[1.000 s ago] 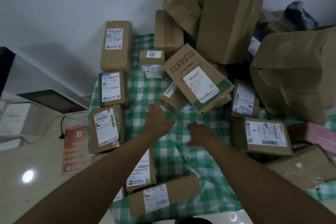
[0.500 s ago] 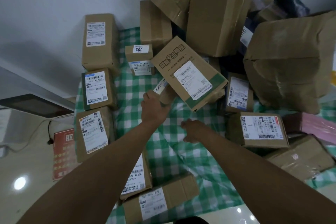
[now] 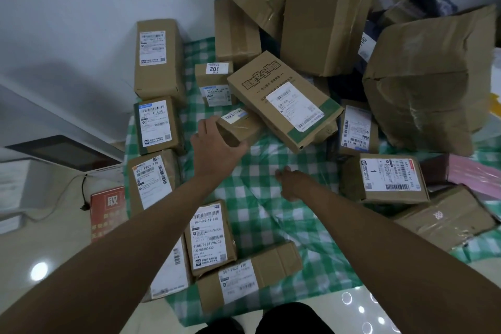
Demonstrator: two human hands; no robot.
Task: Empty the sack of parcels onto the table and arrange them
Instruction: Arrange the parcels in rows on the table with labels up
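Note:
Many brown cardboard parcels lie on a green-and-white checked cloth (image 3: 271,203) that covers the table. My left hand (image 3: 214,149) grips the near end of a small brown parcel (image 3: 241,127), which is partly tucked under a long box with a green stripe (image 3: 284,100). My right hand (image 3: 294,183) sits low over the bare cloth with its fingers loosely curled and holds nothing. Labelled boxes form a row along the left edge (image 3: 156,125) and a group near the front (image 3: 210,236).
A jumbled heap of bigger boxes (image 3: 325,19) and a large taped parcel (image 3: 428,81) fill the back right against the wall. A labelled box (image 3: 387,179) and a pink parcel (image 3: 471,173) lie right. A red sign (image 3: 108,211) stands on the floor left.
My left hand has reached forward and closed on the small parcel's end. My right hand has stayed over the cloth.

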